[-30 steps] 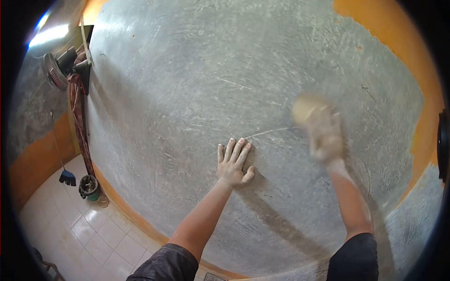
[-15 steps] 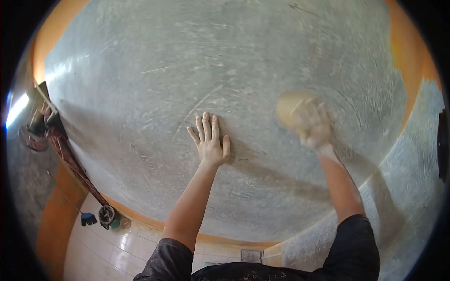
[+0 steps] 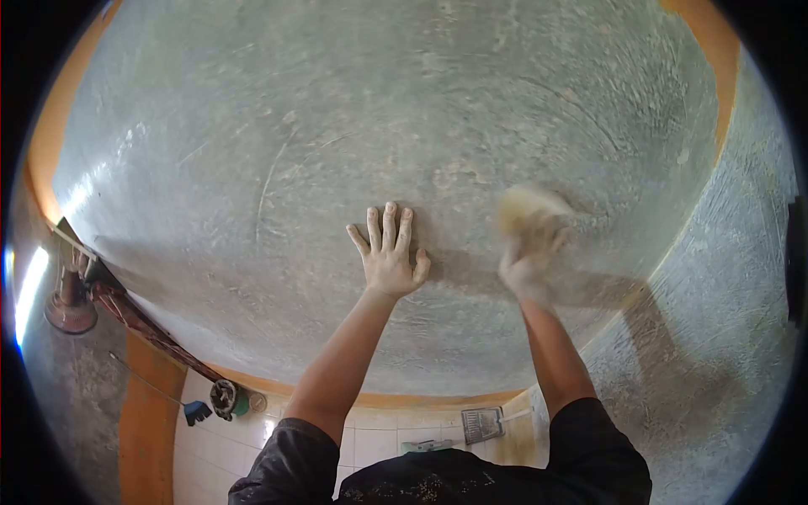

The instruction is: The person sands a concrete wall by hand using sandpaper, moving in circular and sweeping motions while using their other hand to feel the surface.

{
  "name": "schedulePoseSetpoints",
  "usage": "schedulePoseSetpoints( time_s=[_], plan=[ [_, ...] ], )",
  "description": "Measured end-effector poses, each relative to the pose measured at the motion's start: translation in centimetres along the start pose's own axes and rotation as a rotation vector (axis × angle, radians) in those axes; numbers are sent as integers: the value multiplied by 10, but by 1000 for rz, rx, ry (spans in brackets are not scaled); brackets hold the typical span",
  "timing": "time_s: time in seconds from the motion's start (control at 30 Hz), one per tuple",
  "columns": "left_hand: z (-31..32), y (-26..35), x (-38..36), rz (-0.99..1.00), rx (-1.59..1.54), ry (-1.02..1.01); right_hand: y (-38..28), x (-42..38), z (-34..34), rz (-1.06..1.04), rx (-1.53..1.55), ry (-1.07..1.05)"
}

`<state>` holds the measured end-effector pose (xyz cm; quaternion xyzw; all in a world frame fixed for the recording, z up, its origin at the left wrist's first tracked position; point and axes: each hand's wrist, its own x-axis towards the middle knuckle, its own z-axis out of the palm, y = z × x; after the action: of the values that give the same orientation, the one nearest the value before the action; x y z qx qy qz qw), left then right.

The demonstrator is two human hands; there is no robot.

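A large grey plastered wall [image 3: 337, 109] with pale scratches and swirl marks fills the view in front of me. My left hand [image 3: 390, 263] lies flat on it near the middle, fingers spread, holding nothing. To the right, my right hand [image 3: 532, 259] is smeared by motion. It has a tan pad [image 3: 526, 206] in its grasp, held against the wall. Blur hides the pad's exact kind and the fingertips. Pale dust coats both hands.
A rough grey side wall [image 3: 715, 320] meets this wall at the right corner. Below, on the white tiled floor [image 3: 370, 444], are a dustpan [image 3: 482, 425], a blue broom head [image 3: 197, 412] and a dark pail [image 3: 224, 399]. At left is a caged fan-like object [image 3: 71, 315].
My view has shifted, showing more floor. The right hand and pad have swept lower along the wall, the hand also leftward. My left hand stays flat on the wall.
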<state>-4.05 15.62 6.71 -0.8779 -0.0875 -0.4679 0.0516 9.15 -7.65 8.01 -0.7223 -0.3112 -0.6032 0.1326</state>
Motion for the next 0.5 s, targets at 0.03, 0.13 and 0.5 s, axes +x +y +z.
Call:
schedulePoseSetpoints(
  time_s=[0.03,0.13,0.5],
  plan=[
    [5,8,-3,3,-10,-14,5,-20,4,-101,45,-43],
    [16,30,-14,60,-24,-83,29,-64,21,-65,174,-34],
    [42,114,-49,-5,4,-817,30,-169,32,1279,720,109]
  ],
)
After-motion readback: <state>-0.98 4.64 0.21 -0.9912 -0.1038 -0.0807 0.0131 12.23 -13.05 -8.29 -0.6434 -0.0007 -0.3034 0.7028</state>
